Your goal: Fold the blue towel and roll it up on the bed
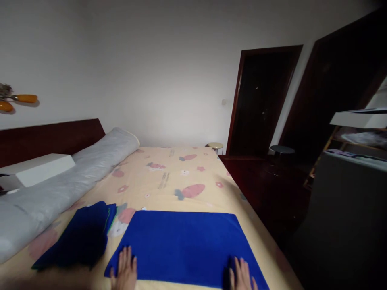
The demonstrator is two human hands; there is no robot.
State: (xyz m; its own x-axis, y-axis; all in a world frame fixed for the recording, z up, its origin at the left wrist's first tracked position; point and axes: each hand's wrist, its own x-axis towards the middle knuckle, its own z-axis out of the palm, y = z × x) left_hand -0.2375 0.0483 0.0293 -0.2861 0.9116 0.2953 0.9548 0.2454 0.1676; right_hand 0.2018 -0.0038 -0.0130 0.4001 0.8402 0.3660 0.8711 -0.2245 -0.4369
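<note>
A blue cloth [187, 245] lies spread flat on the bed, close to me. My left hand [125, 269] rests on its near left corner, palm down with fingers stretched out. Near the right corner, my right hand [242, 276] also lies on the cloth, fingers extended and a little apart. Neither hand grips anything. To the left, a second dark blue cloth with green edging [81, 235] sits in a folded heap. A blurred shape covers part of the bottom left.
The bed's patterned sheet [163, 161] stretches beyond the cloth. A long grey roll [90, 169] lies along the headboard [54, 137], with a white box [45, 169] on it. Right of the bed stand a dark stool [282, 150], a pale stool [215, 145] and a grey cabinet [347, 201].
</note>
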